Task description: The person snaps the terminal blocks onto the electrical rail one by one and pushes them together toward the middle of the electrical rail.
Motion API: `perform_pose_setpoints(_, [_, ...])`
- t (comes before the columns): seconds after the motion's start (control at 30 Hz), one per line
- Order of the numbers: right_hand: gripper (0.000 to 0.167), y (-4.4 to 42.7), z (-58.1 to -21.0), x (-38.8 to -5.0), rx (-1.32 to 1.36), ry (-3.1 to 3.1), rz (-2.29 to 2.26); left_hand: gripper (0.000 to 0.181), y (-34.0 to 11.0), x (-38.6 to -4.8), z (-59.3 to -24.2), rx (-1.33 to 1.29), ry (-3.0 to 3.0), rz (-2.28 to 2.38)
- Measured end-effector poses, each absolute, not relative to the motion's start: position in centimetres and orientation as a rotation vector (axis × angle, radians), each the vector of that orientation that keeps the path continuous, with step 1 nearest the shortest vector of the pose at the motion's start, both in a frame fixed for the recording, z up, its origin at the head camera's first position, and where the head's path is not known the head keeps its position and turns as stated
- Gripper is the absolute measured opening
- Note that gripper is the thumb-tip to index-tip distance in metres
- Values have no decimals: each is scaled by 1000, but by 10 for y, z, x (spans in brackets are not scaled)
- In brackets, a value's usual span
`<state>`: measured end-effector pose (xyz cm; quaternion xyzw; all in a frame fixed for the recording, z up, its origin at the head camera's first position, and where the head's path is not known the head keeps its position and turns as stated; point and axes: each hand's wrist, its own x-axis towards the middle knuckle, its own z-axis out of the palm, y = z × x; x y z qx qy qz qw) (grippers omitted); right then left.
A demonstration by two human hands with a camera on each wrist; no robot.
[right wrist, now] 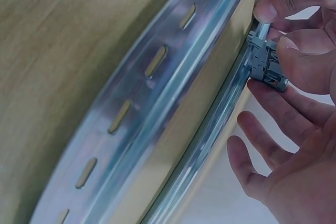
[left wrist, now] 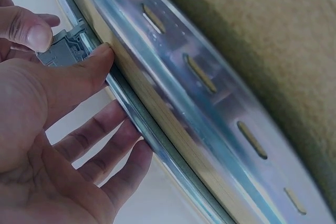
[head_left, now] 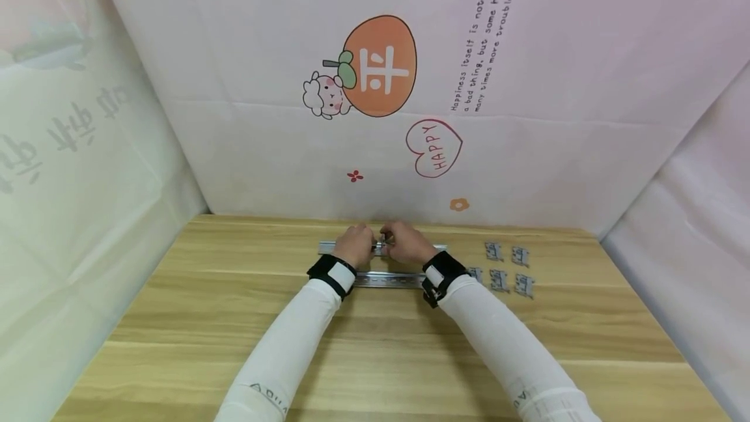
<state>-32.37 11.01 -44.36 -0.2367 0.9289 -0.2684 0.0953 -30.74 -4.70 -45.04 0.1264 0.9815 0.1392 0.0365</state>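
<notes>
Left hand gripping the far long silver metal rail, right hand pinches one boxy grey plastic block there; five others lie loose right.

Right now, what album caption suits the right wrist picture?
Fingers hold a grey block at a shiny metal rail.
</notes>
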Motion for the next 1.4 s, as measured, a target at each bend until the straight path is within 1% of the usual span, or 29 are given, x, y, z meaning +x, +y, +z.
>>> perform_pose_setpoints(0.23, [44,109,-446,-320,-674,2767,-788,15,-46,-307,-454,379,3012,429])
perform_pose_setpoints(0.43, [43,110,-448,-318,-703,2798,-771,14,-44,-308,-455,359,3006,421])
perform_pose_setpoints(0.83, [44,110,-450,-319,-705,2833,-756,11,-44,-309,-452,361,3017,429])
perform_pose_setpoints(1.03, [44,110,-448,-317,-709,2849,-759,14,-44,-310,-451,363,3014,431])
perform_pose_setpoints(1.4, [44,108,-448,-315,-727,2897,-698,11,-46,-306,-447,385,3017,431])
